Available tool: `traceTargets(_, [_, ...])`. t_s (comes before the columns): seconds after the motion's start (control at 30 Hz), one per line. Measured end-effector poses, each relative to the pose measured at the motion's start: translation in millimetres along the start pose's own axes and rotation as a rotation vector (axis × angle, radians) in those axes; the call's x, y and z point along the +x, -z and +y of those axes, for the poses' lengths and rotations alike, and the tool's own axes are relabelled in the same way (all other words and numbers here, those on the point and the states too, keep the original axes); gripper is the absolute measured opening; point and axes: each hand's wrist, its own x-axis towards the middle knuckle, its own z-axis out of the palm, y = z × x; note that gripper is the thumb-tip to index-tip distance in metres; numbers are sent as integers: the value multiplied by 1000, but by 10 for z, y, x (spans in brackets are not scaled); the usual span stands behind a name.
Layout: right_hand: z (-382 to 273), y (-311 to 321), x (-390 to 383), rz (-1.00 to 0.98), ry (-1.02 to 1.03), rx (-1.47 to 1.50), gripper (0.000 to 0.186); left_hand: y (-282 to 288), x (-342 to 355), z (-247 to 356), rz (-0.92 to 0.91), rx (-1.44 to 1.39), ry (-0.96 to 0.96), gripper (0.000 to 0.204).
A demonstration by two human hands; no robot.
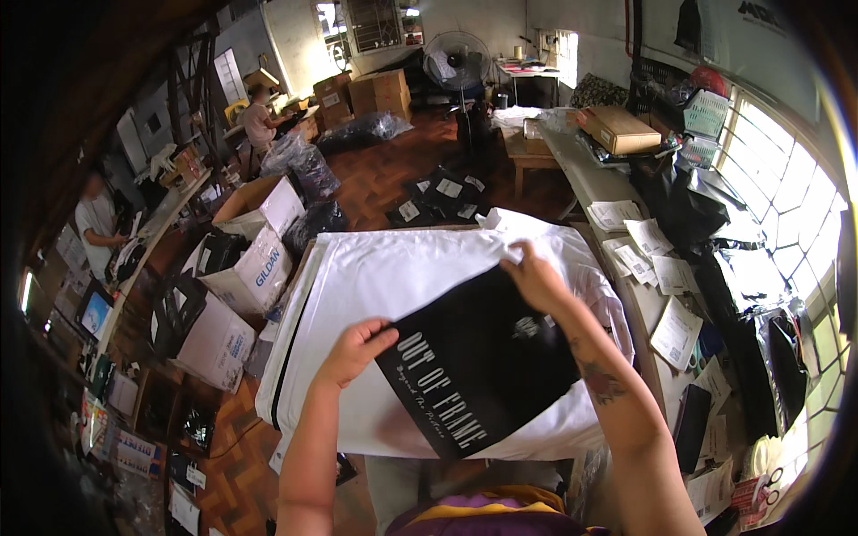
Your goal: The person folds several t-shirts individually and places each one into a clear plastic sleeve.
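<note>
A flat black rectangular piece with white lettering [496,366] is held tilted above the table; whether it is a bag or folded cloth I cannot tell. My left hand [353,350] pinches its left corner between thumb and fingers. At its upper right corner, my right hand [536,279] is closed on the edge, with the forearm passing over its right side. Beneath it, white fabric [357,268] that looks like a shirt lies spread over the tabletop, with a dark line along its left side and bunched folds at the far right.
Several paper slips [677,332] lie along the right-hand counter, with scissors [770,482] near its front. Open cardboard boxes [250,272] stand to the left. Black packages [444,189] lie on the floor beyond the table. Two people [262,125] work at the left; a fan [458,62] stands behind.
</note>
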Motion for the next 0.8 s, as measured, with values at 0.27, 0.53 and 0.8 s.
traceTargets(0.27, [852, 1685, -1303, 403, -65, -359, 28, 259, 420, -550, -292, 203, 254, 43])
traceTargets(0.53, [1870, 2809, -3269, 346, -701, -294, 35, -373, 1619, -391, -617, 18, 515, 54])
traceTargets(0.8, [1537, 1108, -2839, 286, -623, 147, 39, -426, 1502, -219, -513, -157, 357, 51])
